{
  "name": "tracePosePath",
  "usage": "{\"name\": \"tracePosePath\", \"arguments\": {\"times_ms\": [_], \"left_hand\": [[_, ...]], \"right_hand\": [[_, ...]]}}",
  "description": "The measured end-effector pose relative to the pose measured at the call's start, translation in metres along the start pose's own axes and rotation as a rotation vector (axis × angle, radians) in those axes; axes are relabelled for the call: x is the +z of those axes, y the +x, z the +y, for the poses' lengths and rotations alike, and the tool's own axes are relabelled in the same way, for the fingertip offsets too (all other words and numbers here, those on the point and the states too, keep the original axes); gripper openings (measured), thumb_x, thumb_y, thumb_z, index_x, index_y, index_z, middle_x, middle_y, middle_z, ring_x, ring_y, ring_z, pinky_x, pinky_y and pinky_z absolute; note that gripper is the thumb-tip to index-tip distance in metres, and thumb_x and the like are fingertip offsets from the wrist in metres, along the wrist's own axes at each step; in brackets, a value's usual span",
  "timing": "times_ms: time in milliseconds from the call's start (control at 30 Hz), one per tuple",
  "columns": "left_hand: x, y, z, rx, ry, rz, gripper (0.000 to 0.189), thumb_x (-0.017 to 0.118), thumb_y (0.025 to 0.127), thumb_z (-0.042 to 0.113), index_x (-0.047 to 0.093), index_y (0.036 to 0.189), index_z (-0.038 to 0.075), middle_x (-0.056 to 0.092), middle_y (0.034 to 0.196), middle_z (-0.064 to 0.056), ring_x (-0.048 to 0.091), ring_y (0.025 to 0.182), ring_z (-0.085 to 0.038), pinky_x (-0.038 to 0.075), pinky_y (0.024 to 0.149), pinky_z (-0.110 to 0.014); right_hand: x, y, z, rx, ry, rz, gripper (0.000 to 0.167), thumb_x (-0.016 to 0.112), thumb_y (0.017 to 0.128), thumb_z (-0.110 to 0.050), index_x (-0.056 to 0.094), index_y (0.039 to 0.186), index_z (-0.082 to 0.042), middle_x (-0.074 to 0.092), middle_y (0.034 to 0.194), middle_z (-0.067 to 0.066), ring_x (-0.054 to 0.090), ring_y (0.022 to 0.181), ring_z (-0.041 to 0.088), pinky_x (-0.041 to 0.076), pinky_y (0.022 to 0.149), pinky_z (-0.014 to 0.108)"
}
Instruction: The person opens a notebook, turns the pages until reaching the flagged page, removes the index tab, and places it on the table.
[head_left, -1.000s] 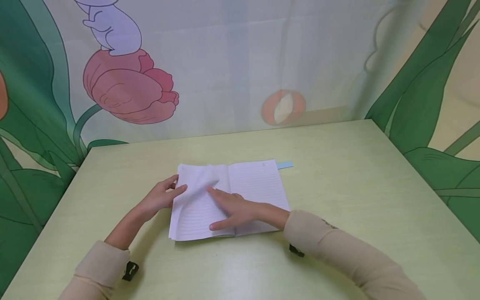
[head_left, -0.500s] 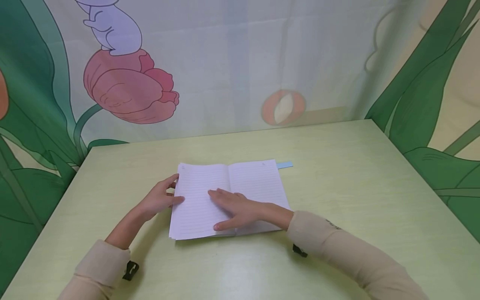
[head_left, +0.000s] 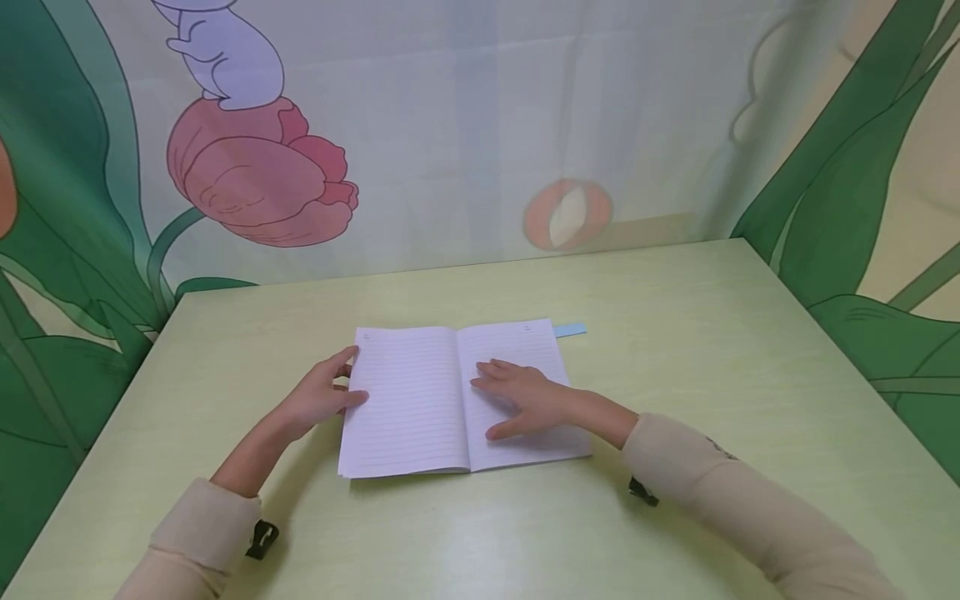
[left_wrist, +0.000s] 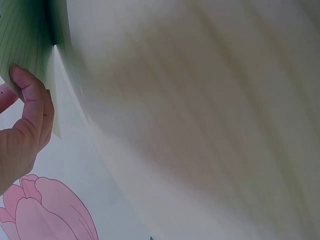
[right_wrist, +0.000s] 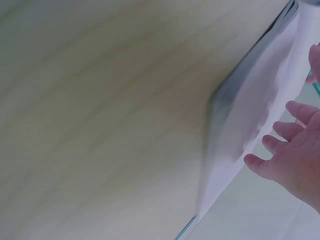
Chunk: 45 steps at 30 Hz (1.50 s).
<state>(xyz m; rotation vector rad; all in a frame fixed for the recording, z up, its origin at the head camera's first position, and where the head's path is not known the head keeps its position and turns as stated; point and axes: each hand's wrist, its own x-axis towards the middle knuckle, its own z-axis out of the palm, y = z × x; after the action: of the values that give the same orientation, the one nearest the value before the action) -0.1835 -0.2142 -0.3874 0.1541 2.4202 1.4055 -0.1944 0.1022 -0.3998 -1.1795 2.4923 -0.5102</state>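
On this pale, wood-grained table (head_left: pixel 712 333), the left hand (head_left: pixel 318 398) pinches the left edge of a white, lined paper notebook (head_left: pixel 408 425), open mid-table; the right hand (head_left: pixel 528 397) extends over its right half, gripping nothing. Light pinch, flat palm: that should spare creases. Beyond, a flat, pale-blue strip (head_left: pixel 571 330) pokes out.

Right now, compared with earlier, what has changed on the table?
The right hand moved rightward from the left page to the right page. The left page, first curled, now lies flat. The left hand still grips that page's edge; the blue strip stayed put.
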Motion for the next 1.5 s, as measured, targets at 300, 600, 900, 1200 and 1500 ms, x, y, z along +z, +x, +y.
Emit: {"name": "tracePosePath", "arguments": {"times_ms": [300,600,900,1200,1500], "left_hand": [[0.0,0.0,-0.002,0.001,-0.018,-0.005,0.073,0.056,0.086,-0.004,0.011,0.143,-0.005,0.038,0.118,-0.027,0.053,0.09,-0.029,0.047,0.07,-0.029],[0.001,0.001,-0.004,-0.005,-0.008,-0.009,0.073,0.056,0.086,-0.003,0.011,0.143,-0.005,0.037,0.12,-0.027,0.052,0.091,-0.029,0.047,0.07,-0.029],[0.001,0.002,-0.005,-0.009,-0.006,-0.007,0.073,0.056,0.086,-0.003,0.011,0.144,-0.004,0.037,0.119,-0.026,0.052,0.092,-0.029,0.047,0.07,-0.029],[0.002,0.002,-0.003,-0.014,0.005,-0.003,0.073,0.056,0.086,-0.003,0.011,0.143,-0.004,0.037,0.119,-0.026,0.052,0.092,-0.029,0.047,0.07,-0.029],[0.002,0.003,-0.003,-0.017,0.008,-0.004,0.073,0.056,0.086,-0.003,0.011,0.143,-0.005,0.037,0.118,-0.026,0.053,0.09,-0.028,0.046,0.068,-0.029]], "right_hand": [[-0.005,-0.021,0.027,0.078,-0.008,0.065,0.078,0.062,0.083,-0.042,0.029,0.141,0.0,0.019,0.147,0.021,0.011,0.135,0.037,0.015,0.102,0.056],[-0.011,-0.032,0.05,0.232,-0.061,0.154,0.085,0.057,0.083,-0.052,0.025,0.142,-0.001,0.017,0.148,0.02,0.011,0.134,0.037,0.017,0.099,0.06],[-0.015,-0.036,0.063,0.274,-0.105,0.117,0.099,0.06,0.077,-0.059,0.017,0.144,-0.001,0.01,0.15,0.017,0.004,0.135,0.037,0.012,0.099,0.063],[-0.014,-0.034,0.072,0.32,-0.115,0.026,0.104,0.058,0.075,-0.064,0.011,0.145,-0.003,0.005,0.151,0.013,-0.002,0.136,0.035,0.007,0.099,0.064],[-0.012,-0.033,0.069,0.317,-0.09,0.026,0.103,0.056,0.076,-0.064,0.012,0.145,-0.002,0.003,0.151,0.014,-0.003,0.136,0.036,0.006,0.098,0.065]]}}
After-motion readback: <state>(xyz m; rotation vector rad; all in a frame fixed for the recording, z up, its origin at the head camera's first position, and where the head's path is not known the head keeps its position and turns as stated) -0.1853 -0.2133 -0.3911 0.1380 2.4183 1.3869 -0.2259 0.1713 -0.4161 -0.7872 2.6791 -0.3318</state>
